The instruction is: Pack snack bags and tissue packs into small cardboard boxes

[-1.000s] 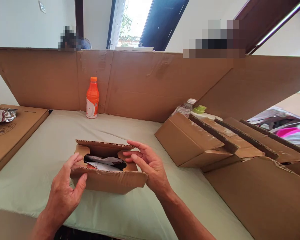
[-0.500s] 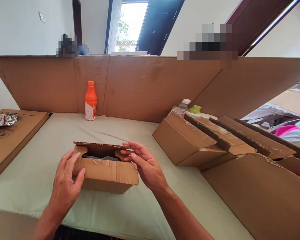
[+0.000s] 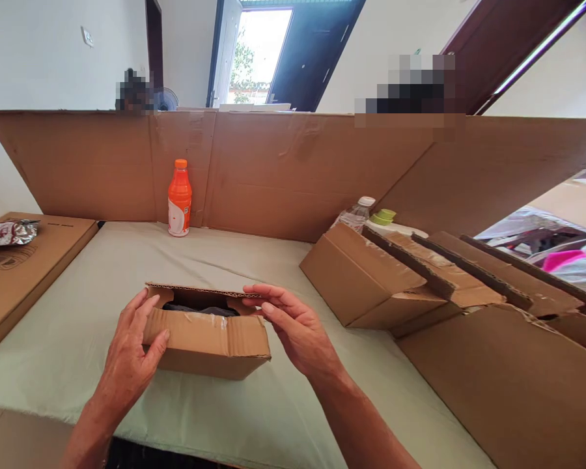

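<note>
A small cardboard box (image 3: pixel 205 339) stands in front of me on the cloth-covered table, its long flaps raised. Inside lies something dark, like folded cloth (image 3: pixel 202 309), mostly hidden by the walls. My left hand (image 3: pixel 135 342) grips the box's left end, thumb against the front flap and fingers along the side. At the right end, my right hand (image 3: pixel 295 329) has its fingers stretched out, their tips touching the corner of the back flap. Its thumb points at the box opening and holds nothing.
An orange bottle (image 3: pixel 180 198) stands before a tall cardboard partition (image 3: pixel 273 172). To the right are larger open cartons (image 3: pixel 498 365), a clear bottle (image 3: pixel 361 212) and a green lid (image 3: pixel 383 216). A flat carton (image 3: pixel 39 260) with a foil packet (image 3: pixel 10 232) lies left. Blurred heads show beyond the partition.
My right hand has shifted slightly right and down, its thumb moving off the box's inner side flap. The left hand keeps its place on the box. The view has tilted slightly.
</note>
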The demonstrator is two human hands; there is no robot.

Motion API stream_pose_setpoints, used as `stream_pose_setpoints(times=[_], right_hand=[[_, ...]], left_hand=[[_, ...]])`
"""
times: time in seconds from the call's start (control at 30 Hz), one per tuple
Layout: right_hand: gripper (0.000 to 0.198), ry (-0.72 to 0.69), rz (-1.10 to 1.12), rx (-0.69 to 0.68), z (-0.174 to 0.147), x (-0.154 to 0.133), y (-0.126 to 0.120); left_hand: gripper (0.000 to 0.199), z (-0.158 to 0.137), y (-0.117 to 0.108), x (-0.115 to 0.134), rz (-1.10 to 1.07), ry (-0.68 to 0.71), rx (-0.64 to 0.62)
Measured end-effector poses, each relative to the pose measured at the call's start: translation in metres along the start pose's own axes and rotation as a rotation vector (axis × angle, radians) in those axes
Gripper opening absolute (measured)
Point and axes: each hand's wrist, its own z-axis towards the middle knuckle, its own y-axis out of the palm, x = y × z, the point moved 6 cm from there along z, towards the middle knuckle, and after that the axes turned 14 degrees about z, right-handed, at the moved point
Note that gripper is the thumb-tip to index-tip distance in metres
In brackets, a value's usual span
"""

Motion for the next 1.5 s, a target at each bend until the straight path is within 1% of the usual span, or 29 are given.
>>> stream_pose_setpoints(times=[0.13, 0.33, 0.43, 0.57, 0.67, 0.8, 0.97, 1.17, 1.33, 1.5], right_hand=[[0.032, 0.014, -0.049, 0.012, -0.002, 0.001, -0.001], [0.034, 0.003, -0.115, 0.024, -0.003, 0.002, -0.001], [0.032, -0.018, -0.157, 0.016, -0.003, -0.003, 0.001], [0.027, -0.056, -0.229, -0.031, -0.003, -0.012, 0.004], [0.026, -0.072, -0.275, -0.053, -0.003, -0.018, 0.005], [0.025, -0.086, -0.334, -0.074, -0.002, -0.021, 0.006], [0.024, -0.103, -0.373, -0.083, -0.002, -0.02, 0.005], [0.025, -0.117, -0.421, -0.073, -0.004, -0.015, 0.003], [0.024, -0.126, -0.455, -0.062, -0.006, -0.014, 0.004], [0.022, -0.162, -0.434, -0.053, -0.007, -0.015, 0.003]], left_hand=[[0.046, 0.0, 0.0, 0.0, -0.003, -0.01, -0.001], [0.055, 0.001, -0.002, 0.004, -0.003, 0.008, 0.02], [0.054, 0.001, -0.003, 0.005, 0.003, 0.019, 0.009], [0.054, 0.001, -0.004, 0.005, 0.002, 0.008, 0.011], [0.047, 0.001, -0.001, 0.003, -0.003, 0.015, -0.01], [0.037, 0.001, -0.001, 0.003, 0.014, 0.064, 0.008], [0.045, 0.002, -0.001, 0.001, 0.001, 0.035, 0.003], [0.035, 0.002, 0.001, -0.003, -0.034, 0.005, 0.008], [0.034, 0.001, 0.003, -0.005, -0.04, -0.009, 0.011], [0.032, 0.002, 0.004, -0.006, -0.038, -0.018, -0.007]])
